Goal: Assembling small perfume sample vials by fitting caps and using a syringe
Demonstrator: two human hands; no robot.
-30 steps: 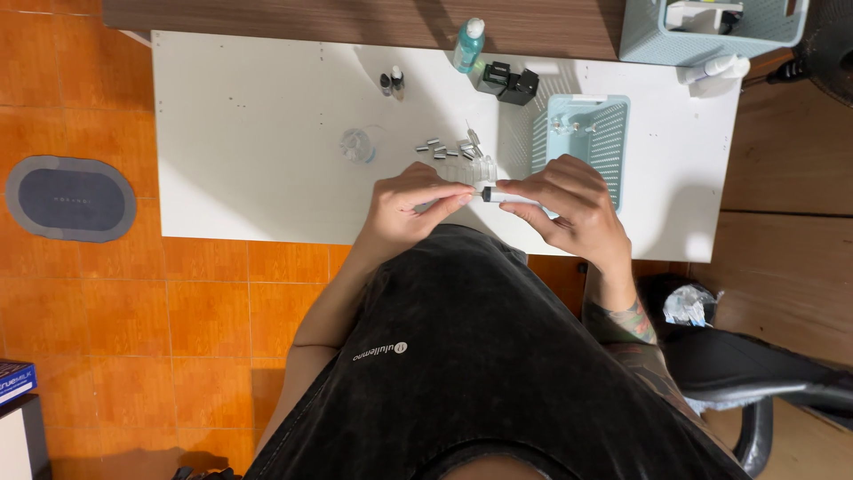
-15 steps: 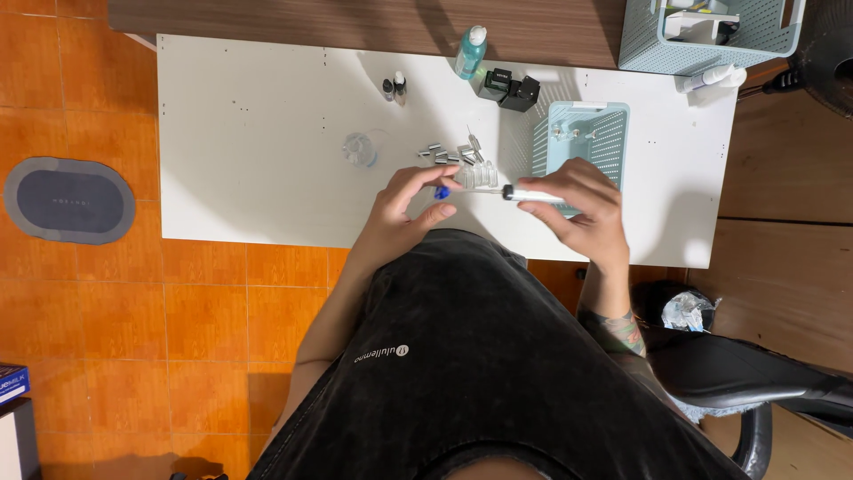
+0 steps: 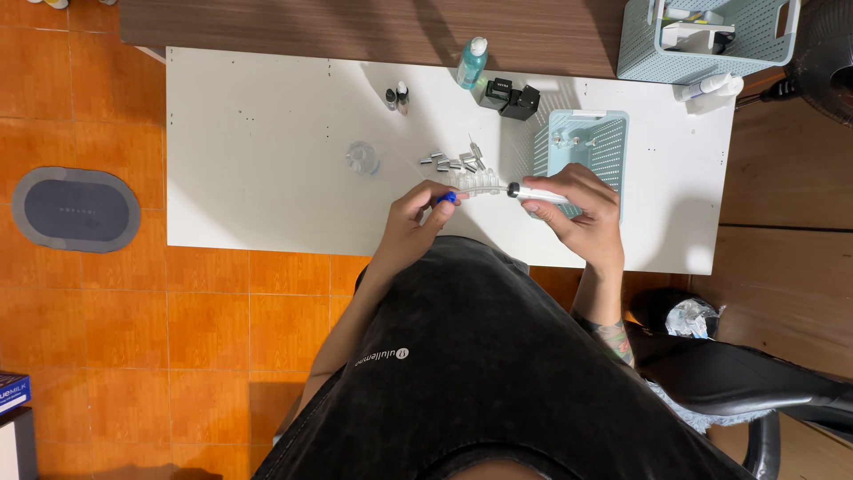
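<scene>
White pen-like tool [image 3: 539, 193] gripped in right hand [image 3: 577, 213], fingers closed round barrel, long axis level, dark tip aimed left. Small blue cap [image 3: 449, 197] pinched by left hand [image 3: 418, 218], just apart, over white table [image 3: 267, 160].

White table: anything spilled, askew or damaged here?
Nothing stands out. The small metal pieces lie loosely scattered, not spilled, on the white table. The left hand pinches a blue cap; the right hand holds a white pen-like tool.

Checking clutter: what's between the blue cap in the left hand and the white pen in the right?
Head view: a clear ridged plastic strip lies between blue cap and white pen.
</scene>
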